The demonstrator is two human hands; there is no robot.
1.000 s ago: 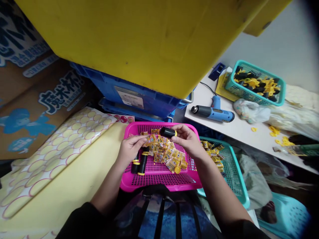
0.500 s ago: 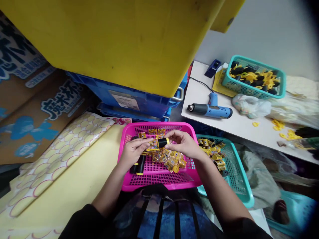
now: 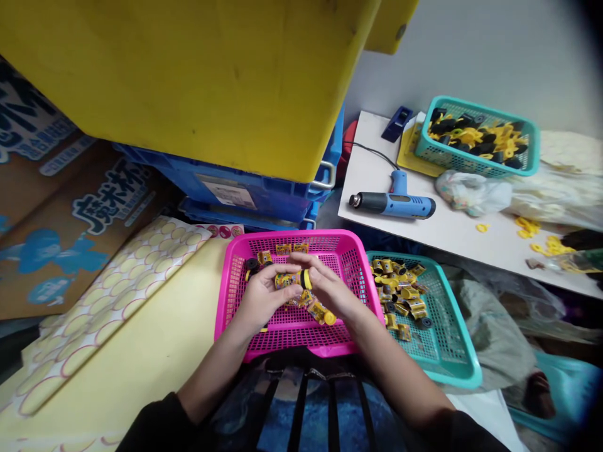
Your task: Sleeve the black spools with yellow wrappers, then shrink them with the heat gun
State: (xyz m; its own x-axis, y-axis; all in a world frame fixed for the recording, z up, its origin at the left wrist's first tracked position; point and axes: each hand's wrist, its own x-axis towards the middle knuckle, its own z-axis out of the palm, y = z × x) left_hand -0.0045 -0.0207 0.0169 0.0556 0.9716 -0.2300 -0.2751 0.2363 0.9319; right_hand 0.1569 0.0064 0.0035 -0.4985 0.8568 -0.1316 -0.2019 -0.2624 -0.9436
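Above the pink basket (image 3: pixel 219 295), my left hand (image 3: pixel 264 298) is closed around a small tube (image 3: pixel 288 280) in a yellow printed sleeve, thumb along its near side. Its black and yellow end points right. My right hand (image 3: pixel 330 289) bends round that end, its fingers reaching over the top and partly hiding it. Under my hands lie several yellow printed sleeves (image 3: pixel 318 312), one with a round yellow cap. Black parts (image 3: pixel 252 265) sit at the basket's left side, partly behind my left hand.
A teal basket (image 3: pixel 452 314) with sleeved pieces stands at right. On the white table are a blue heat gun (image 3: pixel 396 204) and a teal basket (image 3: pixel 480 160) of black and yellow parts. Sticker sheets (image 3: pixel 117 282) lie left. A yellow bin (image 3: pixel 188 81) stands on blue crates (image 3: pixel 277 194).
The black body of the tube, bare before, is now mostly covered by the printed sleeve. My right hand has come closer to my left. The camera view has shifted slightly.
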